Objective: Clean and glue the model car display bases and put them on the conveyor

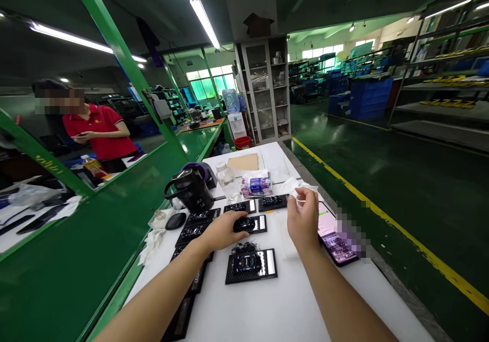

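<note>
Reaching over the white counter (244, 311), the left hand (221, 231) spans the left end of a black plate (257, 225) behind the front plate (251, 266); I cannot tell whether its grip is clenched. The plate looks stiff, light and slick, its raised car (246, 224) perhaps fragile: hold by the edges. The right hand (303, 220), fingers curled, is beside the phone (338, 245), its grip unclear.

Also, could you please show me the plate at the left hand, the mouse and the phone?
Plate (250, 224): head view, on the middle of its top face.
Mouse (175, 221): head view, on its rounded black top.
Phone (337, 245): head view, on the lower screen.
</note>
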Demonstrator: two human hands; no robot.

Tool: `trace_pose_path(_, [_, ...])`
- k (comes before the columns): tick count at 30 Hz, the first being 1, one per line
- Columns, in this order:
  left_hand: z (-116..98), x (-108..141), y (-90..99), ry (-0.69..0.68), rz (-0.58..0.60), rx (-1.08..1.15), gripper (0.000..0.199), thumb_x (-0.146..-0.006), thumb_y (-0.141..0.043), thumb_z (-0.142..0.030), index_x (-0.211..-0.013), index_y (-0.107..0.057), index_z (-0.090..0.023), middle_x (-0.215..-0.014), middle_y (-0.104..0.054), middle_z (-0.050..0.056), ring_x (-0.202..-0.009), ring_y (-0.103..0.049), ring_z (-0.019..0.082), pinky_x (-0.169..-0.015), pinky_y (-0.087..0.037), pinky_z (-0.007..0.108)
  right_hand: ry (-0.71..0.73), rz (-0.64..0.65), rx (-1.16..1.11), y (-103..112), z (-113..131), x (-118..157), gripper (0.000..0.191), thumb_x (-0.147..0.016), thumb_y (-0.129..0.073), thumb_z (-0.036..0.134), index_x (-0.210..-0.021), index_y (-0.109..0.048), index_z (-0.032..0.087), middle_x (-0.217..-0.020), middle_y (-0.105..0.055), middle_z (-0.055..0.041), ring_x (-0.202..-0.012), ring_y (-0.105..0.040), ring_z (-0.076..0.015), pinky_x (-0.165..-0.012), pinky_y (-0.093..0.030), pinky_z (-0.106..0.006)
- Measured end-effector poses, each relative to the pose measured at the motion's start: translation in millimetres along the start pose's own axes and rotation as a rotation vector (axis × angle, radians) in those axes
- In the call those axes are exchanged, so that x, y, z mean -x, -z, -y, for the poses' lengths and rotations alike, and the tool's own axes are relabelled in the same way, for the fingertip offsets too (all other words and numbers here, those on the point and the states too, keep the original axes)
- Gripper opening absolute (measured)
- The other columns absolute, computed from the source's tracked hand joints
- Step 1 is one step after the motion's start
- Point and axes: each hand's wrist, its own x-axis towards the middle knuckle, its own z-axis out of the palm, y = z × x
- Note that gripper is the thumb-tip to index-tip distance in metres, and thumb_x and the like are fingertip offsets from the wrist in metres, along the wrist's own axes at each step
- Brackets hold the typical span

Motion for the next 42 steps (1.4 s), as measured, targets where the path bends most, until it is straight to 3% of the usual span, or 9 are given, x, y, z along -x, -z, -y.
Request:
trace_pose_path(5, [2.5, 0.2, -1.2, -0.020, -0.026, -0.011, 0.057, -0.080, -0.068, -0.047, -0.130, -0.060, -0.019, -0.133, -0.063, 0.012, -0.123, -0.056, 0.031, -0.107, -0.043, 0.045, -0.090, 0.192, -0.017, -5.2, -9.4, -4.1, 0.033, -0.097, -0.043, 0.046, -0.084, -0.060, 0.022, -0.068, -0.059, -0.0021, -0.065, -0.054, -0.0205, -0.064, -0.039, -0.033])
trace_pose_path(10, [-3.7, 9.0, 4.0, -0.061, -0.100, -0.037, 0.043, -0.084, -0.064, -0.036, -0.124, -0.062, -0.020, -0.135, -0.059, 0.012, -0.124, -0.054, 0.029, -0.108, -0.042, 0.042, -0.128, 0.173, -0.073, -8.5, -11.0, -6.9, 0.046, -0.092, -0.048, 0.056, -0.061, -0.052, 0.022, -0.057, -0.052, -0.0004, -0.057, -0.045, -0.0173, -0.058, -0.032, -0.031])
trace_pose_path(13, [-12.9, 13.9, 7.6, -0.054, -0.100, -0.045, 0.022, -0.087, -0.056, -0.030, -0.101, -0.070, -0.020, -0.114, -0.066, 0.009, -0.107, -0.062, 0.024, -0.095, -0.049, 0.036, -0.155, 0.139, -0.161, -5.4, -13.0, -7.9, 0.050, -0.093, -0.040, 0.061, -0.061, -0.045, 0.023, -0.052, -0.042, 0.0032, -0.052, -0.039, -0.0149, -0.053, -0.031, -0.029])
trace_pose_path(18, [-30.1, 9.7, 0.0, 0.059, -0.013, -0.045, 0.017, -0.084, -0.058, -0.026, -0.077, -0.073, -0.022, -0.090, -0.071, 0.002, -0.080, -0.065, 0.017, -0.071, -0.050, 0.027, -0.216, 0.171, -0.241, -9.1, -22.8, -10.0, 0.050, -0.095, -0.028, 0.062, -0.065, -0.042, 0.024, -0.048, -0.034, 0.0066, -0.044, -0.036, -0.0135, -0.046, -0.033, -0.027])
trace_pose_path(22, [-42.0, 3.5, -11.2, 0.186, 0.037, -0.090, 0.012, -0.081, -0.063, -0.023, -0.076, -0.073, -0.020, -0.083, -0.072, 0.003, -0.078, -0.065, 0.017, -0.073, -0.050, 0.031, -0.229, 0.255, -0.159, -18.6, -30.7, -12.1, 0.048, -0.091, -0.042, 0.057, -0.057, -0.044, 0.023, -0.047, -0.041, 0.0040, -0.045, -0.042, -0.0145, -0.047, -0.032, -0.027])
trace_pose_path(30, [-49.4, 2.2, -9.4, 0.365, 0.065, -0.195, 0.019, -0.089, -0.064, -0.035, -0.089, -0.069, -0.016, -0.090, -0.070, 0.004, -0.084, -0.065, 0.019, -0.080, -0.053, 0.038, -0.166, 0.244, -0.053, -17.3, -27.0, -10.0, 0.046, -0.094, -0.039, 0.055, -0.064, -0.052, 0.022, -0.056, -0.051, 0.0018, -0.055, -0.050, -0.0174, -0.056, -0.039, -0.029])
trace_pose_path(33, [-51.2, 1.2, -9.4, 0.359, 0.094, -0.217, 0.022, -0.092, -0.063, -0.037, -0.088, -0.068, -0.015, -0.088, -0.069, 0.003, -0.086, -0.065, 0.018, -0.082, -0.053, 0.038, -0.091, 0.156, -0.050, -10.2, -17.1, -8.6, 0.036, -0.092, -0.045, 0.053, -0.088, -0.059, 0.020, -0.082, -0.061, -0.0043, -0.077, -0.057, -0.0214, -0.072, -0.045, -0.034])
trace_pose_path(37, [-53.8, 0.2, -15.4, 0.357, 0.085, -0.228, 0.025, -0.092, -0.062, -0.038, -0.086, -0.066, -0.014, -0.090, -0.068, 0.004, -0.089, -0.064, 0.019, -0.084, -0.052, 0.040, 0.085, 0.030, -0.072, 5.9, 1.3, -2.3, 0.032, -0.091, -0.048, 0.045, -0.107, -0.053, 0.018, -0.112, -0.052, -0.0131, -0.109, -0.049, -0.0267, -0.096, -0.039, -0.044])
trace_pose_path(42, [-50.6, 11.4, -9.9, 0.289, 0.022, -0.117, 0.021, -0.092, -0.061, -0.032, -0.082, -0.064, -0.014, -0.088, -0.066, 0.004, -0.086, -0.062, 0.018, -0.082, -0.049, 0.038, 0.262, 0.279, -0.148, 9.6, 25.9, 26.9, 0.014, -0.085, -0.051, 0.034, -0.084, -0.058, 0.021, -0.087, -0.056, -0.0061, -0.090, -0.054, -0.0232, -0.086, -0.044, -0.039])
